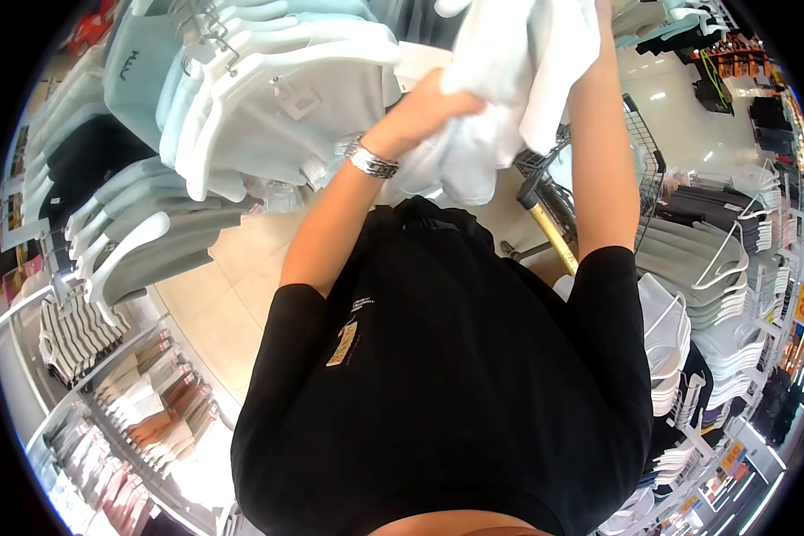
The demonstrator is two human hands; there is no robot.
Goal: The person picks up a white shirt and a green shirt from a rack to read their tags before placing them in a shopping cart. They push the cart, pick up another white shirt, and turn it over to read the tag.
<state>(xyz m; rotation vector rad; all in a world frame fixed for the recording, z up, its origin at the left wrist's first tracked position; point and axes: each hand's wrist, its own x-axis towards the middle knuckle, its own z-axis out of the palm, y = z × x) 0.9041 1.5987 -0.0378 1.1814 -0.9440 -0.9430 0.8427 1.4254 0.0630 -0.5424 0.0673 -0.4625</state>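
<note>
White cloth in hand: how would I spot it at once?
Start at the big black shirt and look above it, to the left hand beyond a silvery wristband. The white cloth there is hand-held; the pale garments beside it are on hangers.

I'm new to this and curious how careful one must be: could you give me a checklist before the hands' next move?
1. Left hand at the white garment: ok, touching it.
2. Left grip firm: cannot tell, the cloth hides most of the fingers.
3. Right hand's hold: cannot tell, that hand is out of view.
4. Garment smooth: not ok, it is bunched.
5. Nearby pale shirt on its white hanger: ok.
6. Yellow cart handle free of hands: ok.
</note>
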